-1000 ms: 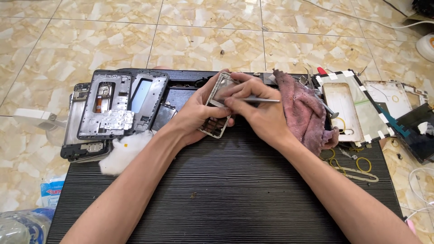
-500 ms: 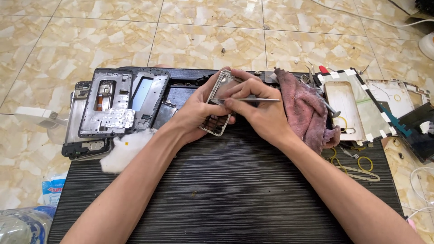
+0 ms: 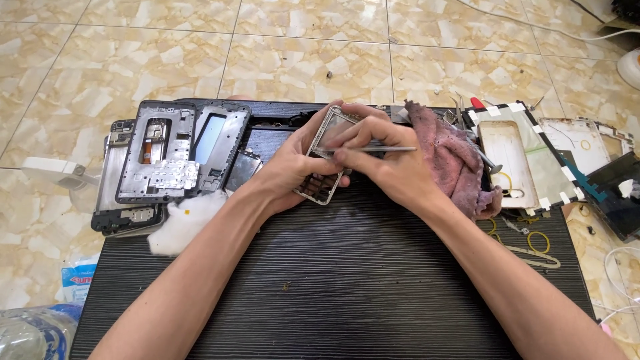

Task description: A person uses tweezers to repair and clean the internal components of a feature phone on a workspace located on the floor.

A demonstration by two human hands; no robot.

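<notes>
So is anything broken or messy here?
Yes. Stripped phone frames lie piled at the left of the black mat, a crumpled pink rag sits beside the right hand, and loose rubber bands are scattered nearby.

The left hand (image 3: 293, 167) holds a silver phone frame (image 3: 325, 160) tilted above a black ribbed board (image 3: 333, 280), with the fingers around its left edge. The right hand (image 3: 387, 163) pinches thin metal tweezers (image 3: 373, 149), and their tip lies on the frame. Just beside the right hand, a pink cloth (image 3: 453, 157) lies crumpled on the board. At the left, two dark phone frames (image 3: 180, 153) lie side by side over other phone parts, and a white cotton wad (image 3: 183, 223) is near them. At the right there is a white phone back cover (image 3: 510, 157) on a sheet with taped corners.
</notes>
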